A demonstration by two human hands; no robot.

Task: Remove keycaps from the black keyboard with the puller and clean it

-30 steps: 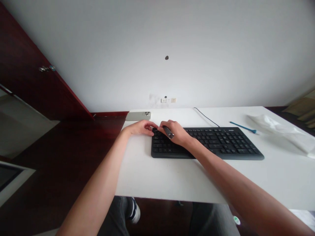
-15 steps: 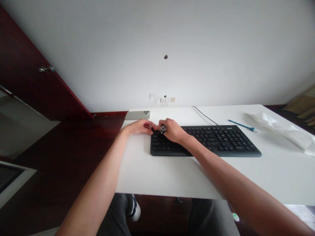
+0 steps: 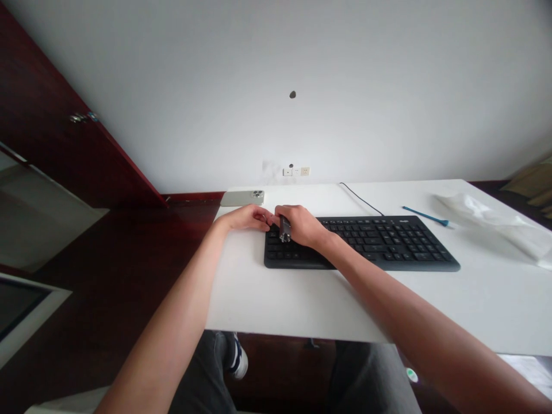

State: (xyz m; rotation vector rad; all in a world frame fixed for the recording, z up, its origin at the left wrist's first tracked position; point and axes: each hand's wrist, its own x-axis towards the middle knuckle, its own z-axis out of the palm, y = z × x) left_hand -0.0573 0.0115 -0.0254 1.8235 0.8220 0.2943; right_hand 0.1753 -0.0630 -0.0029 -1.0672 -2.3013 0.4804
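Observation:
A black keyboard (image 3: 379, 241) lies on the white table. My right hand (image 3: 302, 223) is closed around a dark grey tool with a ridged handle (image 3: 284, 230), over the keyboard's upper left keys. The handle's butt end points toward me; its working tip is hidden by my fingers, so its kind is not clear. Close beside it, my left hand (image 3: 250, 218) rests at the keyboard's upper left corner with fingers curled and pinched together. What those fingertips hold, if anything, cannot be made out.
Behind my left hand lies a pale phone (image 3: 237, 198). A thin cable (image 3: 362, 199) runs back from the keyboard. To its right are a blue brush-like stick (image 3: 425, 215) and a crumpled clear plastic bag (image 3: 495, 227). The table's front edge (image 3: 297, 333) lies above my legs.
The handle in my right hand has tilted, its butt end swinging down toward me so more of its side shows. Both hands stay at the same corner; the view has shifted slightly.

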